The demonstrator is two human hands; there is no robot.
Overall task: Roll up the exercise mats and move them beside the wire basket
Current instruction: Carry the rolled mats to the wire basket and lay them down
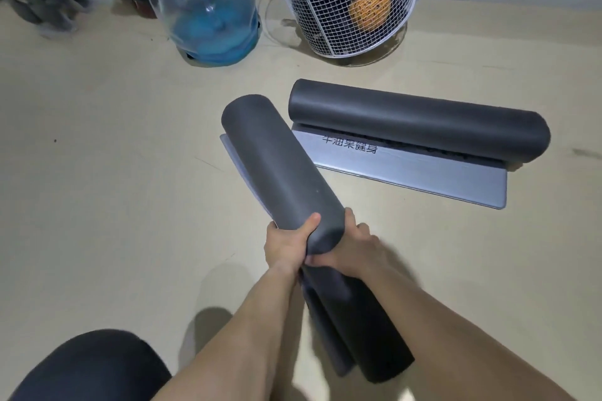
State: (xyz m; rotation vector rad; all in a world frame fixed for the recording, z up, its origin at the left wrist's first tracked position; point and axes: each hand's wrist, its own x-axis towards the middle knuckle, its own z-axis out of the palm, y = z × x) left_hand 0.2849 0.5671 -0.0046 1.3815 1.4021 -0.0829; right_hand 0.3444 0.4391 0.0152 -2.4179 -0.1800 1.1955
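Both rolled mats (283,169) (417,120) look matt dark foam; the basket (400,10) is white wire mesh, the jug (208,10) clear glossy plastic.

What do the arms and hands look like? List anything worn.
The left hand and right hand are bare: no gloves, rings or watch in view. The left forearm and right forearm show no sleeves, bands or markings.

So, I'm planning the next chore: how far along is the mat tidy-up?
Done: one rolled mat lies before the wire basket, though its silver tail is flat. In hand: the left grip and right grip hold the second rolled mat, angled toward the basket. Left: set it down beside the basket, perhaps finish the first roll.
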